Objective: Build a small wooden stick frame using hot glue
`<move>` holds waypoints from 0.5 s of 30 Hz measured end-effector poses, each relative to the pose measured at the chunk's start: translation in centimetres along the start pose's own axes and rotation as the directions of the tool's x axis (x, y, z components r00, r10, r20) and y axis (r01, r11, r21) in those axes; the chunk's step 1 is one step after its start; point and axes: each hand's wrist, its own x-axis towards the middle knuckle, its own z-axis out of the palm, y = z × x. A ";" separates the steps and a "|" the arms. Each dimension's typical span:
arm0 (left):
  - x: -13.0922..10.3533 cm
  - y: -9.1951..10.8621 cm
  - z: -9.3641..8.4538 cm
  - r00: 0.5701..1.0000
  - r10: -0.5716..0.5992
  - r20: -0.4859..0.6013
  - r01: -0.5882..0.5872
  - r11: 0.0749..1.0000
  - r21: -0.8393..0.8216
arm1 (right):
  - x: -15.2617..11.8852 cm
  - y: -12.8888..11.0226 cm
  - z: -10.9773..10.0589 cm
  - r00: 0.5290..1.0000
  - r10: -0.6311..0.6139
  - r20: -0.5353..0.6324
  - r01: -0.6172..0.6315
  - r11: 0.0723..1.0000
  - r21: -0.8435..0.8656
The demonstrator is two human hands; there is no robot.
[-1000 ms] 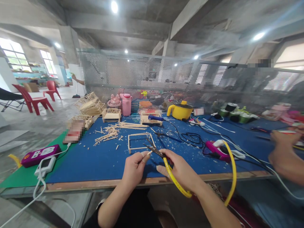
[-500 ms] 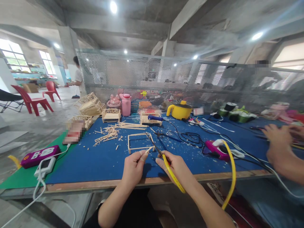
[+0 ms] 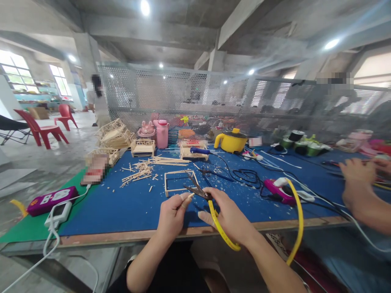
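Counter (image 3: 104, 217): blue surface, pale scraps strewn around the stick frame (image 3: 177, 191); loose sticks (image 3: 139, 175) left of the frame, yellow pot (image 3: 232, 142) beyond it to the right.
Room: concrete hall; mesh screen (image 3: 171, 89) behind the frame, red chairs (image 3: 45, 128) far off to its left.
Left grip (image 3: 171, 213): pinching a short stick (image 3: 191, 196), just nearside of the frame.
Right grip (image 3: 226, 211): wrapped on yellow-handled scissors (image 3: 214, 219), blades spread near the stick's tip, overlapping the frame's right end.
Obscured: most of stick inside left fingers; blade contact, cannot tell; co-worker's hands (image 3: 357, 173), well right of frame, partly cut off.
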 end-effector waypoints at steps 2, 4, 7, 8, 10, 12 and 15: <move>0.0 0.0 0.0 1.000 0.017 -0.002 -0.017 1.000 0.014 | 0.0 0.0 0.0 1.000 -0.005 -0.007 0.005 1.000 -0.016; 0.0 0.3 -0.1 0.999 0.032 -0.002 -0.032 0.999 0.022 | -0.1 -0.2 -0.1 1.000 -0.012 0.002 0.012 1.000 -0.019; 0.1 0.7 -0.3 0.999 0.042 -0.005 -0.042 0.999 0.018 | -0.2 -0.4 -0.2 0.999 -0.028 0.021 0.028 0.999 -0.016; 0.1 0.8 -0.3 0.999 0.041 -0.007 -0.041 0.999 0.016 | -0.2 -0.3 -0.2 0.999 -0.031 0.027 0.032 0.999 -0.017; 0.1 0.9 -0.3 0.999 0.040 -0.012 -0.039 0.999 0.019 | -0.3 -0.2 -0.2 0.999 -0.036 0.034 0.037 0.999 -0.020; 0.0 0.8 -0.3 0.999 0.036 -0.018 -0.035 0.999 0.023 | -0.4 0.0 -0.1 0.998 -0.039 0.049 0.039 0.999 -0.013; -0.1 0.7 -0.2 0.999 0.031 -0.016 -0.031 0.999 0.022 | -0.5 -0.1 -0.1 0.997 -0.021 0.077 0.020 1.000 0.018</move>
